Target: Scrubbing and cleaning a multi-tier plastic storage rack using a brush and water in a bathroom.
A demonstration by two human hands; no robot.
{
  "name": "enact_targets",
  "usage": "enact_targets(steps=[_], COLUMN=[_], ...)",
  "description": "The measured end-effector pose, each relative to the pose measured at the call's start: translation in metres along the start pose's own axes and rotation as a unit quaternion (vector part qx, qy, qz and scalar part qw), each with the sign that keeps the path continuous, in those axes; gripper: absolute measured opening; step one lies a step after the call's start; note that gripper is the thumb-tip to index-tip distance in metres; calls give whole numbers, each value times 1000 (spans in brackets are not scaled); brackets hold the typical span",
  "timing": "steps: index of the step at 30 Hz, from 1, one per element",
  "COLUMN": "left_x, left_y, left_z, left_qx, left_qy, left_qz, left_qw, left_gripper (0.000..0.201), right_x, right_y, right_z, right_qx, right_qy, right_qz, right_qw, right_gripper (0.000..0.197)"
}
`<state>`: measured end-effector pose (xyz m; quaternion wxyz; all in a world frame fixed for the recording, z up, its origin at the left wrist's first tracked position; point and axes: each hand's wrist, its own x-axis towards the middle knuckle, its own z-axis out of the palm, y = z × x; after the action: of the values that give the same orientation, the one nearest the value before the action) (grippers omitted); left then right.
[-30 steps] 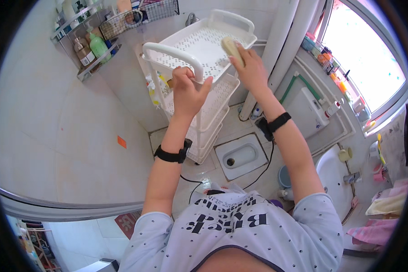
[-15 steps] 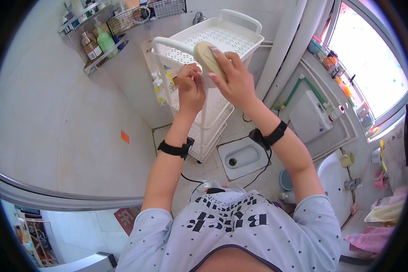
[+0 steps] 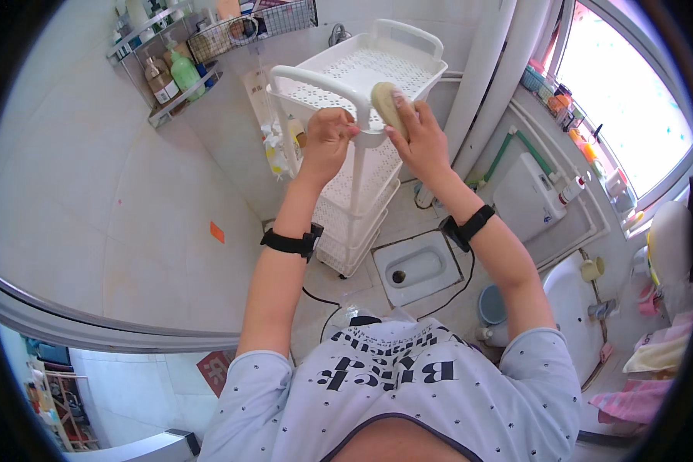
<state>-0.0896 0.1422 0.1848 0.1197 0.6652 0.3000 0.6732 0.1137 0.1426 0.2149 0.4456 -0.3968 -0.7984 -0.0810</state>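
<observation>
My right hand [image 3: 421, 144] is closed on a beige, oval, rounded block [image 3: 386, 102], whose exact kind I cannot make out. It is held at the near right corner of a white plastic trolley [image 3: 385, 65] with several tiers and perforated trays. My left hand [image 3: 329, 146] is curled into a fist just left of the same corner, its thumb side by the post below the handle [image 3: 316, 75]. What its fingers grip, if anything, is hidden. Black straps circle both wrists, and cables run down from them.
A white squat toilet [image 3: 416, 269] lies in the floor right of the trolley. Beyond it hang a cistern [image 3: 527, 196] and a washbasin [image 3: 574, 308]. A blue bucket [image 3: 491, 304] stands near my right side. Bottles fill a corner shelf [image 3: 162, 115] at upper left.
My right hand has moved right and slightly down with the beige block, away from the handle's middle. The left hand has come a little right and closed tighter beside the corner post.
</observation>
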Motion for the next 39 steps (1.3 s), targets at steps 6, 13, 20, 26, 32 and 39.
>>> enact_targets(steps=[6,13,20,26,32,39], left_x=[10,7,13,16,4,3], left_y=[41,55,42,6,11,14], left_z=[59,122,10,-9,60,47], left_qx=[228,275,399,99,166,115], left_qy=[-65,-41,137,-10,-22,-30], left_qz=[131,146,131,-17,74,10], left_qw=[963,949,897,995,983,993], left_gripper=[23,17,41,47,37,26], right_x=[-25,-47,-58,-43,-24,-1], right_y=[25,38,48,25,5,60], right_z=[-8,-10,4,27,52,20], right_qx=[115,30,8,-85,-76,68], right_qy=[118,206,209,202,271,198], right_qz=[110,117,121,158,166,278], right_qw=[980,971,970,963,945,937], right_gripper=[61,67,73,73,74,71])
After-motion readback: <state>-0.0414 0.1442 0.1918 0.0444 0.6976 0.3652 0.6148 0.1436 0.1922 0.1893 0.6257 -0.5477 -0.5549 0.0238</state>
